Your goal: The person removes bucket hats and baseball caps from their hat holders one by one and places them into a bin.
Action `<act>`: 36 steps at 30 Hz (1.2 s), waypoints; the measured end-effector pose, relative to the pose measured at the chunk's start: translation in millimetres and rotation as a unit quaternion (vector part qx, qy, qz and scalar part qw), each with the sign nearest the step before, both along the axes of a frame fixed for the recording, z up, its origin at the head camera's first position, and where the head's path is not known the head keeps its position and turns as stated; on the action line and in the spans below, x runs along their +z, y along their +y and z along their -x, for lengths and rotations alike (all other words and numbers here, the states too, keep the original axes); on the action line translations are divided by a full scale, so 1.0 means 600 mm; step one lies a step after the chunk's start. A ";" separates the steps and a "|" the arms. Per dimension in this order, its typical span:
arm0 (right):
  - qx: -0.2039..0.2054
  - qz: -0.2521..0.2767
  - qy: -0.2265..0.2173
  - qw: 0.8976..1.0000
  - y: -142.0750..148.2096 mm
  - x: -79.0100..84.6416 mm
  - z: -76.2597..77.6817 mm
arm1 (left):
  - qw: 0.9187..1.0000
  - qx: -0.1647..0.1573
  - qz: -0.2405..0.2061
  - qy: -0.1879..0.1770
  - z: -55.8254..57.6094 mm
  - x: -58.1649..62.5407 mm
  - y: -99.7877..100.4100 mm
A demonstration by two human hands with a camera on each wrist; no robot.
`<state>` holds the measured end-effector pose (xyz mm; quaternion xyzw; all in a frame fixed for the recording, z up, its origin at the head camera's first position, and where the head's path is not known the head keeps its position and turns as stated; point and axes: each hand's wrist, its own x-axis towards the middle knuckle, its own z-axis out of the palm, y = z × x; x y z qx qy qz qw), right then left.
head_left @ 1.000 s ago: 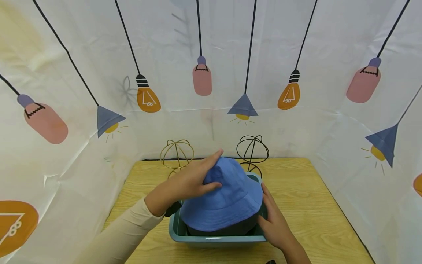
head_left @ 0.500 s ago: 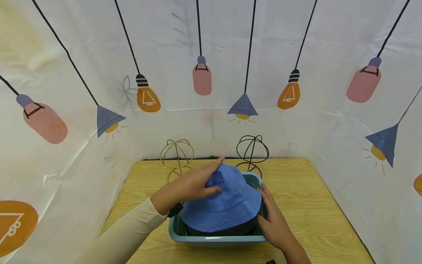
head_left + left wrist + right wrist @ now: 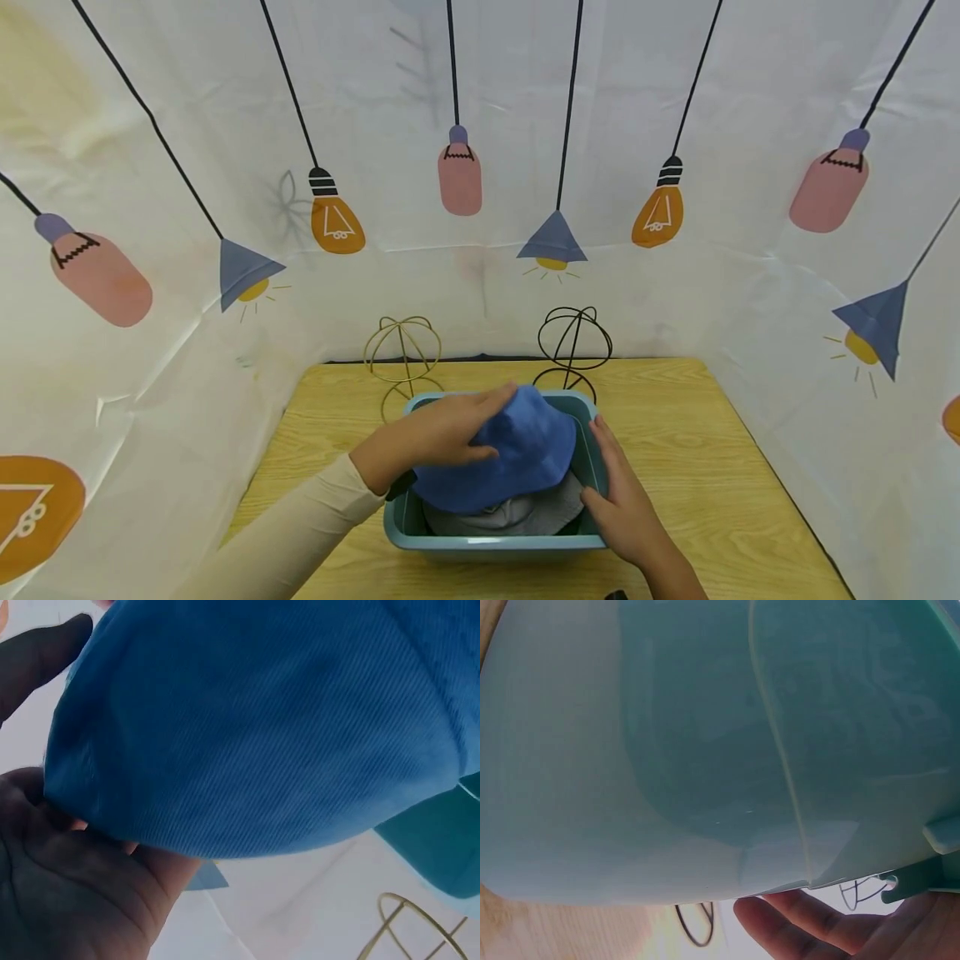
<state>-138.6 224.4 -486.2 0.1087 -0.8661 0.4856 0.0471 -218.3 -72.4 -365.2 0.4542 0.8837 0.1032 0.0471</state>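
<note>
A blue bucket hat (image 3: 528, 442) lies tilted inside a teal plastic basin (image 3: 495, 543). My left hand (image 3: 442, 435) holds the hat by its left side, fingers along the crown and thumb across the front. In the left wrist view, the hat's fabric (image 3: 262, 735) passes between the thumb and the other fingers, which it partly hides. Below the brim, a grey cloth item (image 3: 543, 507), apparently another hat, shows in the basin. My right hand (image 3: 630, 512) grips the basin's right rim, fingers outside and thumb at the inner edge. The basin's outer wall (image 3: 705, 750) fills the right wrist view.
Behind the basin stand a gold wire hat stand (image 3: 405, 358) and a black wire one (image 3: 572, 358). The wooden table (image 3: 675, 442) extends on both sides. White sheets (image 3: 480, 283) printed with lamps surround it. A small dark object (image 3: 617, 595) shows at the bottom edge.
The blue hat has sunk lower with my left hand, and its right brim has drawn inward. More of the grey cloth now shows. My right hand has stayed at the rim.
</note>
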 end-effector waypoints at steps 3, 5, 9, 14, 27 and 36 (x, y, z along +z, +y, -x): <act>-0.001 0.002 0.001 1.000 0.000 -0.001 0.000 | 1.000 -0.005 0.023 -0.013 -0.007 0.002 0.004; -0.002 0.002 0.003 1.000 -0.001 -0.001 -0.001 | 0.999 -0.008 0.032 -0.020 -0.010 0.005 0.006; -0.003 0.002 0.003 1.000 -0.001 -0.001 -0.001 | 0.999 -0.013 0.039 -0.005 -0.013 0.012 0.010; -0.002 0.001 0.000 1.000 0.000 0.000 -0.002 | 0.999 -0.020 0.025 0.027 -0.008 0.030 0.008; -0.002 -0.001 0.000 1.000 0.000 0.003 -0.002 | 0.990 -0.062 0.106 0.070 0.037 0.019 0.026; -0.004 -0.005 -0.002 1.000 -0.002 0.004 -0.002 | 0.983 -0.096 0.149 0.046 0.042 -0.040 0.049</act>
